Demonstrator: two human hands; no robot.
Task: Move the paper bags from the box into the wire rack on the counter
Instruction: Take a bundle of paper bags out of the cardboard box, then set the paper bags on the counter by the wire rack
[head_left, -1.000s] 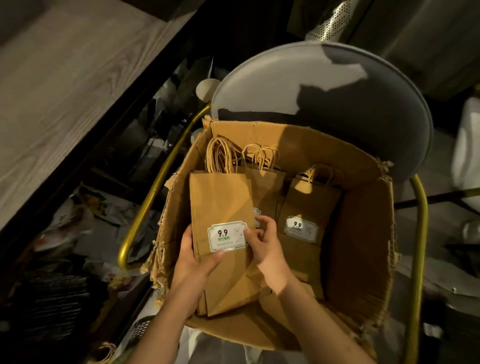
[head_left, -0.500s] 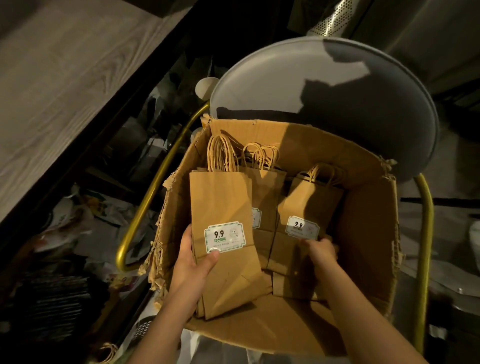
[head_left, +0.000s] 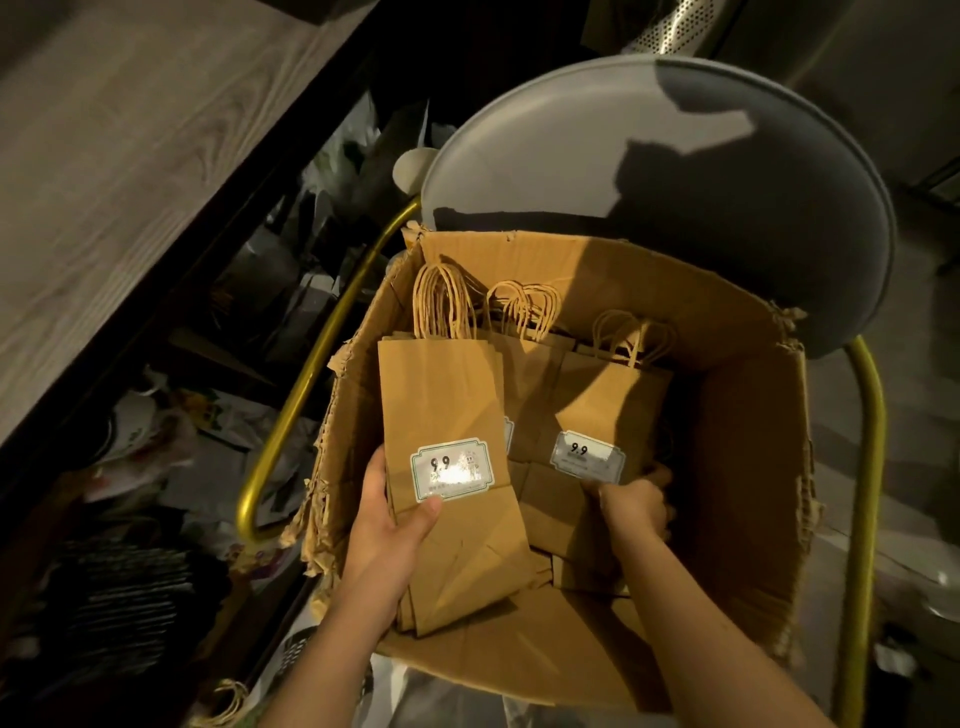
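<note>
the step in hand is the pick-up. both hands are down in the cardboard box (head_left: 737, 467), which sits on a round grey chair (head_left: 597, 145) beside the wooden counter (head_left: 104, 182). the left hand (head_left: 387, 525) grips the left stack of bags (head_left: 441, 405) by its side edge, with the thumb pressed on the front just under the white label and the fingers hidden behind. the right hand (head_left: 631, 506) is curled round the lower part of the right stack of bags (head_left: 602, 405), thumb near the corner of its label. a middle stack (head_left: 524, 374) stands between the two, untouched. all the bags are in the box; the wire rack is not in view.

next, i judge, both stacks need lifting straight up so the twine handles clear the torn rim. they need a firm squeeze so the loose bags do not fan out, then a carry to wherever the rack stands on the counter.

a second ago the right hand rested on the left stack beside its label. half a second ago it was just reaching the right stack's edge, and now it has closed on it. the left hand's hold is unchanged.
</note>
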